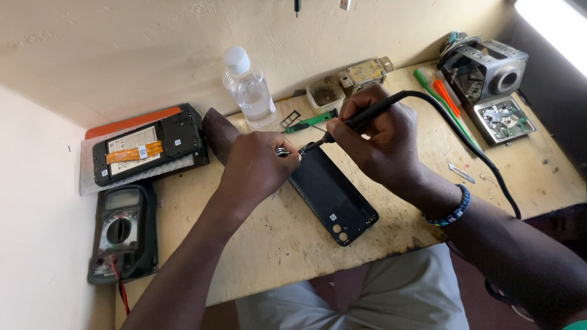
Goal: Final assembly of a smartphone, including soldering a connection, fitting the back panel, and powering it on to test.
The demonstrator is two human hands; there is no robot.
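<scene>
Two phones: one black phone (333,194) back-up at the tabletop (275,238) centre, one opened phone (148,148) at the left rear. One multimeter (122,232) overhanging the left front edge. One bottle (249,90) by the wall. One screwdriver (310,121) behind the hands. Bare board lies between the black phone and the front edge.

Left hand (257,166): fingers closed on a small metal item, too small to identify, at the black phone's top edge.

Right hand (376,137): fingers wrapped round one soldering iron (367,116), its tip at that same edge.
</scene>
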